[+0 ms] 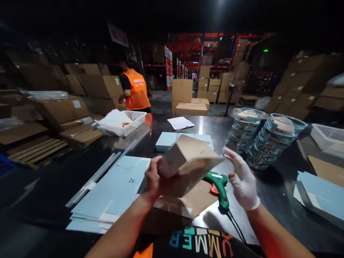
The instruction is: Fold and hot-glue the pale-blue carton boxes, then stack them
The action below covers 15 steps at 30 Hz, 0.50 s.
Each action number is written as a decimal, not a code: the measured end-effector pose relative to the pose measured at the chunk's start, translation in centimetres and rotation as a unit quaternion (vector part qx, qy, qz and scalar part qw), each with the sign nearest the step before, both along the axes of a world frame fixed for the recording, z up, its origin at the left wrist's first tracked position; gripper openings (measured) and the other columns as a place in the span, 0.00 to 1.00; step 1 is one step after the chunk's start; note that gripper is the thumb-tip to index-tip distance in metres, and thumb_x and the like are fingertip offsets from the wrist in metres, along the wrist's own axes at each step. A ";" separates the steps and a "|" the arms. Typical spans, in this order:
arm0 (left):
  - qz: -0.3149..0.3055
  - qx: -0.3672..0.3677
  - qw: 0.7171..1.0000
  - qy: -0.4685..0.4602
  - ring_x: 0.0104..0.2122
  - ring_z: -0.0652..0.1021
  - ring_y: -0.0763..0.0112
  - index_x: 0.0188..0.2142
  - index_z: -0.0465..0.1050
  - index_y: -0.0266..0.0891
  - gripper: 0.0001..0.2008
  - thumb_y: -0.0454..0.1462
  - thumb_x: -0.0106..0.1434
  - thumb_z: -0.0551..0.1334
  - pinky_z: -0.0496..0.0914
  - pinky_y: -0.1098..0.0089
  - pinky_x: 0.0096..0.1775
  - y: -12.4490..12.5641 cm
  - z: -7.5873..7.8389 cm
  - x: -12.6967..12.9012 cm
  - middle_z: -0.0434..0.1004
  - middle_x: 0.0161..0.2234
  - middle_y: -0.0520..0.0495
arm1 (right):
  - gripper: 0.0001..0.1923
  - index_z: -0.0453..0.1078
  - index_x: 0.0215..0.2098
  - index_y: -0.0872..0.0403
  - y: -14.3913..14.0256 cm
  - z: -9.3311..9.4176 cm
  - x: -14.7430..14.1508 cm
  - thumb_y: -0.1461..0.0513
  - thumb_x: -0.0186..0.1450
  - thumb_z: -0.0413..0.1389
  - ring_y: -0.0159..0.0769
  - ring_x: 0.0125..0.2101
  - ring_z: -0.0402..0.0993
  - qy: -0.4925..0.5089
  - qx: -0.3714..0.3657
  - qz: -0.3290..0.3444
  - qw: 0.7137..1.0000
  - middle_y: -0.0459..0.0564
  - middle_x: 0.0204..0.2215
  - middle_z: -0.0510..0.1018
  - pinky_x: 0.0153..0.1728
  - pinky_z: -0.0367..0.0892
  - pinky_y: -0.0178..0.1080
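Left hand (153, 178) fingers wrapped around folded cardboard box (188, 161), held above near edge of steel tabletop (150, 136); long axis tilted, pointing up toward far right. Gloved right hand (242, 179) fingers spread, touching box corner. Green glue gun (219, 186) beneath. Dim warehouse with stacked cartons (182, 91).

box (192, 157): matt brown cardboard | table (204, 125): glossy metal | glue gun (219, 186): green plastic | bowls (274, 139): clear glass
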State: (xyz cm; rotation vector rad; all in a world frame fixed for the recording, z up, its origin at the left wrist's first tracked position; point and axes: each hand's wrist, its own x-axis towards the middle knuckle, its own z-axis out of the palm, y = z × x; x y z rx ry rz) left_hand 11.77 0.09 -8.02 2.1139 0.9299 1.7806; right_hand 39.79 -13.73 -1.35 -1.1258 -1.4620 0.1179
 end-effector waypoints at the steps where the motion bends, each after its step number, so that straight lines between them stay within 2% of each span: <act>1: -0.020 -0.051 0.998 -0.035 0.38 0.83 0.57 0.62 0.70 0.46 0.42 0.53 0.53 0.82 0.78 0.61 0.39 -0.3 -0.6 0.5 0.81 0.43 0.48 | 0.43 0.73 0.69 0.50 0.1 -0.5 -0.4 0.31 0.70 0.60 0.54 0.63 0.81 0.024 0.000 0.004 1.000 0.62 0.63 0.82 0.62 0.80 0.54; 3: -0.098 -0.120 0.986 -0.061 0.38 0.83 0.57 0.71 0.60 0.45 0.53 0.51 0.54 0.82 0.79 0.61 0.38 -1.1 -1.5 1.8 0.80 0.44 0.47 | 0.47 0.72 0.69 0.52 0.4 -1.4 -1.7 0.30 0.67 0.63 0.54 0.58 0.84 0.044 -0.041 0.023 0.998 0.64 0.59 0.84 0.58 0.83 0.54; 5: -0.159 -0.128 0.978 -0.050 0.43 0.84 0.53 0.78 0.50 0.44 0.62 0.50 0.54 0.82 0.81 0.56 0.42 -1.5 -2.0 2.7 0.79 0.52 0.40 | 0.39 0.76 0.63 0.52 0.6 -2.0 -3.2 0.34 0.68 0.64 0.51 0.46 0.88 0.060 -0.099 0.045 0.992 0.61 0.49 0.88 0.49 0.86 0.51; 6: -0.167 -0.114 0.979 -0.037 0.47 0.84 0.49 0.79 0.49 0.45 0.62 0.51 0.54 0.82 0.82 0.53 0.45 -1.5 -2.0 2.8 0.78 0.56 0.36 | 0.35 0.77 0.60 0.51 0.7 -2.2 -3.9 0.36 0.68 0.65 0.50 0.42 0.87 0.074 -0.116 0.053 0.989 0.59 0.45 0.88 0.46 0.86 0.50; 7: -0.164 -0.095 0.982 -0.022 0.51 0.84 0.46 0.78 0.54 0.46 0.59 0.51 0.54 0.82 0.82 0.50 0.48 -1.5 -1.8 2.8 0.76 0.60 0.33 | 0.32 0.78 0.58 0.50 0.7 -2.2 -4.5 0.38 0.68 0.67 0.50 0.41 0.87 0.088 -0.124 0.062 0.986 0.58 0.43 0.88 0.44 0.87 0.50; 9: -0.160 -0.064 0.985 0.004 0.56 0.82 0.43 0.70 0.68 0.45 0.44 0.52 0.59 0.79 0.81 0.47 0.53 -1.3 -1.0 2.4 0.75 0.63 0.34 | 0.29 0.79 0.57 0.48 0.7 -2.2 -5.1 0.40 0.66 0.69 0.52 0.43 0.88 0.112 -0.130 0.081 0.982 0.58 0.43 0.88 0.44 0.87 0.52; 11: -0.167 -0.048 0.985 0.003 0.54 0.82 0.45 0.60 0.77 0.43 0.30 0.52 0.63 0.76 0.81 0.49 0.53 -1.2 0.1 2.0 0.77 0.61 0.37 | 0.29 0.79 0.57 0.47 0.8 -2.0 -5.2 0.41 0.65 0.69 0.54 0.48 0.88 0.125 -0.132 0.095 0.979 0.58 0.47 0.88 0.45 0.87 0.52; 13: -0.171 -0.032 0.985 -0.006 0.51 0.83 0.50 0.49 0.79 0.41 0.22 0.52 0.63 0.76 0.82 0.53 0.51 -1.6 1.0 2.1 0.79 0.56 0.39 | 0.29 0.80 0.55 0.49 0.9 -1.7 -4.9 0.39 0.66 0.66 0.54 0.50 0.88 0.141 -0.118 0.088 0.979 0.59 0.50 0.88 0.43 0.87 0.50; 15: -0.158 -0.029 0.987 0.000 0.48 0.83 0.53 0.44 0.78 0.42 0.23 0.53 0.59 0.79 0.82 0.56 0.49 -2.2 1.3 2.4 0.80 0.51 0.40 | 0.28 0.81 0.51 0.52 1.3 -1.4 -4.6 0.38 0.70 0.61 0.53 0.46 0.88 0.140 -0.099 0.060 0.983 0.62 0.49 0.88 0.39 0.86 0.47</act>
